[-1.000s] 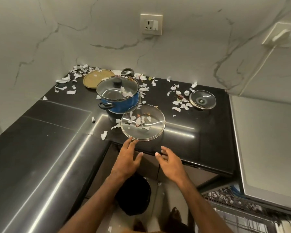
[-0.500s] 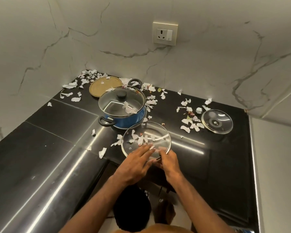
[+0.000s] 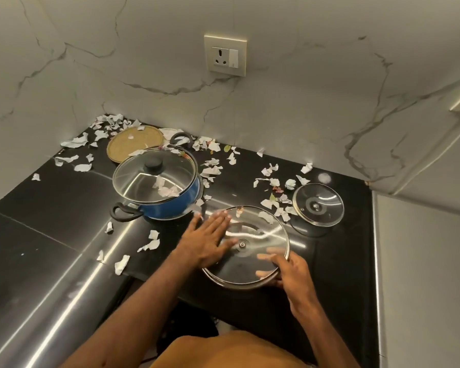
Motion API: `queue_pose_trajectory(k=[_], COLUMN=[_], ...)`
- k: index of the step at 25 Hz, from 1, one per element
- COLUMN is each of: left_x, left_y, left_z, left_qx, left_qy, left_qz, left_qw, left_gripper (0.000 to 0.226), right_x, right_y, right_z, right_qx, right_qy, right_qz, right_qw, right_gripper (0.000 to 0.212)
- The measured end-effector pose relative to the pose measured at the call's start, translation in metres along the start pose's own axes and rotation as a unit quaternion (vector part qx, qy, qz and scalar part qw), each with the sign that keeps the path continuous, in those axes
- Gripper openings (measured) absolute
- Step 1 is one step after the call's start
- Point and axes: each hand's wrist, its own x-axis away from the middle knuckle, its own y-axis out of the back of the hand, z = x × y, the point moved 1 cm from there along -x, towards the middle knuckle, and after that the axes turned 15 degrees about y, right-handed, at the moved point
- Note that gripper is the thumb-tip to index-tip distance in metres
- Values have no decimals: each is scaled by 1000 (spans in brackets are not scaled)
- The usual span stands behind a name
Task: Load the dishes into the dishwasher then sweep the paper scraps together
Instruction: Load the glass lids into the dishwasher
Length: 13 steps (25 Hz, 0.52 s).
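glass lid [image 3: 252, 229] sits at the counter [image 3: 64, 213] edge, right hand [image 3: 294, 274] pinching its near rim; left hand [image 3: 206, 241] lies flat opposite that grip, fingers straight. likely stiff, slick, breakable: hold the rim.

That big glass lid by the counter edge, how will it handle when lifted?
Probably stiff but breakable: the big glass lid looks like clear glass in a metal rim. Likely slippery: smooth, shiny. The right hand grips only its rim, so it may tilt.
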Motion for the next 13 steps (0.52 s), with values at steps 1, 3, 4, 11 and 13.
queue_pose_trajectory(k=[1, 3, 4, 11, 13], left_x=[-9, -21, -24, -26, -43], left_y=[4, 12, 17, 10, 8], left_z=[-2, -13, -19, -78, -75], left_qx=[29, 127, 155, 40, 7], left_qy=[43, 96, 84, -188, -145], left_qz=[-5, -12, -28, 42, 3], left_qw=[999, 987, 984, 980, 989], left_gripper=[80, 82, 81, 65, 70], right_x=[-4, -14, -18, -34, -36], right_y=[7, 21, 26, 47, 50], right_z=[2, 3, 4, 16, 20], right_qx=[6, 13, 16, -6, -1], right_qy=[-5, -16, -20, -23, -15], right_qz=[-4, -18, -26, -30, -24], right_qw=[1000, 1000, 999, 999, 1000], right_gripper=[18, 16, 16, 16, 18])
